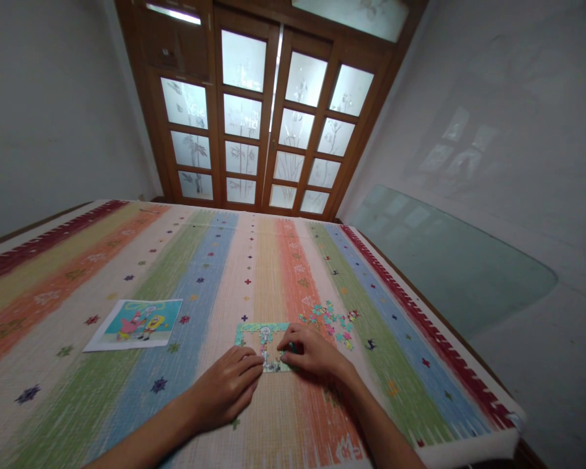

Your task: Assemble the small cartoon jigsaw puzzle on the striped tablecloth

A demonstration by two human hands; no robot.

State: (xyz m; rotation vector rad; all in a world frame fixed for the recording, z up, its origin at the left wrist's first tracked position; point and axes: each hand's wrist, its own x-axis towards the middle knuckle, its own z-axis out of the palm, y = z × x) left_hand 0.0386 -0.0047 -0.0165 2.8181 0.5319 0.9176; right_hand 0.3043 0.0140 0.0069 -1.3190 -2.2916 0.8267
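A partly assembled jigsaw puzzle (239, 332) lies on the striped cloth in front of me, with green pieces along its border and bare areas inside. My left hand (234, 381) rests at the puzzle's lower left, palm down, its fingers loosely stretched out and the tips touching the lower part. Over the right side, my right hand (310, 350) has thumb and fingertips brought together in a pinch just above the puzzle. Whatever is between those tips is too small to make out. Loose puzzle pieces (329, 317) lie in a pile just beyond my right hand.
A printed cartoon picture (144, 324) lies on the cloth to the left. The striped tablecloth (224, 273) covers the wide table. Beyond its far edge stand wooden doors with frosted panes (241, 114). A glass sheet (444, 254) leans on the right wall.
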